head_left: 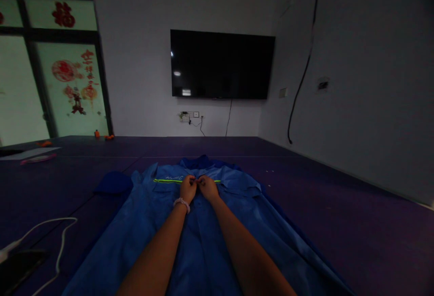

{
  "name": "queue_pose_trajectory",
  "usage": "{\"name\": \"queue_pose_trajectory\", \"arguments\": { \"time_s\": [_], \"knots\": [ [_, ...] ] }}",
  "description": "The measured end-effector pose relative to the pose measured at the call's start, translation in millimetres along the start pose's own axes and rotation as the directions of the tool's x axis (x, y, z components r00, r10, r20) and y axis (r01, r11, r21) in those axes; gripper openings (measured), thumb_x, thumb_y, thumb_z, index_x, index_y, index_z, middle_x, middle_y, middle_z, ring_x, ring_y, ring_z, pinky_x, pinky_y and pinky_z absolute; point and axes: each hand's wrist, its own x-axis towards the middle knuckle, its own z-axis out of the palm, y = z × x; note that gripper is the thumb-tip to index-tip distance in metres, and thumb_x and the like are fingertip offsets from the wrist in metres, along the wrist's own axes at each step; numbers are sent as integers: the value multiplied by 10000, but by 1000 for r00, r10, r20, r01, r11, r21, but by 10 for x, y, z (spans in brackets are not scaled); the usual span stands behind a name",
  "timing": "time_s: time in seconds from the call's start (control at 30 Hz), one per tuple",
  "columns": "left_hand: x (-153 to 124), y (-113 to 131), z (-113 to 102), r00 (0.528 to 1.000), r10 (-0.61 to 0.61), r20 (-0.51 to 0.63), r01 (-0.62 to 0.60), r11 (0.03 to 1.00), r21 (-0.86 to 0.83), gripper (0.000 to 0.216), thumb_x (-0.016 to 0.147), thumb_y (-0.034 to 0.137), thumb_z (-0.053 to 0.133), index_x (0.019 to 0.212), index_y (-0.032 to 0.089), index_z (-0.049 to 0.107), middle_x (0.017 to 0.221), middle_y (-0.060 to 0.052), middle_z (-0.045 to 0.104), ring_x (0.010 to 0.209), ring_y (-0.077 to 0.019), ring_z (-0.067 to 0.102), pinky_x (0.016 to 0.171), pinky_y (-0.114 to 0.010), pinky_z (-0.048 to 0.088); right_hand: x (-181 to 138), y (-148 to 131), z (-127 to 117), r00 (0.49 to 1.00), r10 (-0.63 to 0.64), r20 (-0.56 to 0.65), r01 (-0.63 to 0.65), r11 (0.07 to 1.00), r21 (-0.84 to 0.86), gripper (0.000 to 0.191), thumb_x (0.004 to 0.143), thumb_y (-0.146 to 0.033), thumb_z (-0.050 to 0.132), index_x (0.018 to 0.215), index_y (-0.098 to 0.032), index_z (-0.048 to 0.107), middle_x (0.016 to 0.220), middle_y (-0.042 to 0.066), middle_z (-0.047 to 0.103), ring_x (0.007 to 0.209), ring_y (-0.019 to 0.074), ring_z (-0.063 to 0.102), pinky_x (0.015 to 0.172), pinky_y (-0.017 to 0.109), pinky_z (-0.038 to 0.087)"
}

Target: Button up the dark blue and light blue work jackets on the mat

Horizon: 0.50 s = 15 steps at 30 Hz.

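Note:
A blue work shirt (149, 232) with a yellow-green stripe across the chest lies spread out, its collar pointing away from me. Both hands meet at its front opening, level with the stripe. My left hand (188, 188), a pale band round its wrist, pinches the cloth edge with bent fingers. Close against it, my right hand (207, 187) also has its fingertips pinched on the shirt front. Whether a button sits between the fingertips is too small and dark to tell. Below the hands the placket runs down towards me. Darker blue cloth (203, 161) shows behind the collar.
A blue cap (114, 183) lies left of the shirt on the purple floor (339, 214). Nearer on the left are a phone (20, 266) and a white cable (63, 241). Small orange things (97, 133) stand by the door. A television (222, 65) hangs on the far wall.

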Motion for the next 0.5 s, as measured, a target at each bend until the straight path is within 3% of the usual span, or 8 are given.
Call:
{"name": "queue_pose_trajectory", "arguments": {
  "time_s": [0.5],
  "knots": [
    [-1,6,-3,1000,-18,-18,18,1000,-18,159,710,123,490,827,159,592,720,-27,612,699,-151,589,677,-275,451,-21,-20,-11,1000,9,-12,-9,1000,-2,120,704,-102,547,752,-177,627,570,-15,585,537,119,546,499,194,358]
  ]
}}
